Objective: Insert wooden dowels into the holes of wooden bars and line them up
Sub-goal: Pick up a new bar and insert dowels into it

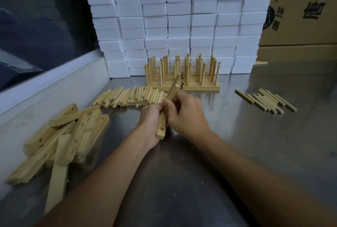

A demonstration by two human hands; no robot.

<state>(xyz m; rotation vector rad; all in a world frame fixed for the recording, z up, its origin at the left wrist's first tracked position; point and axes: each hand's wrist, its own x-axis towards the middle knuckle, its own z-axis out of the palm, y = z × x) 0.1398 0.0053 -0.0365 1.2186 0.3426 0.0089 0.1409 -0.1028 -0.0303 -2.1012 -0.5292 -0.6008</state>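
I hold one wooden bar [165, 115] over the table [209, 163], tilted away from me, my left hand [150, 117] and right hand [186, 111] both curled round its middle. My fingers [170, 107] hide most of the grip. Behind the bar stand two blocks of finished bars [182, 79]; their upright dowels overlap past counting. Left of it lie a dowel heap [127, 97] and loose bars [60, 135]; right, some dozen dowels [268, 100]. The carton's [300, 7] print is unreadable.

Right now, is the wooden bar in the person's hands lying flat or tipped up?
Tipped up. The bar slants off the table, gripped by the left hand and right hand, near end low.
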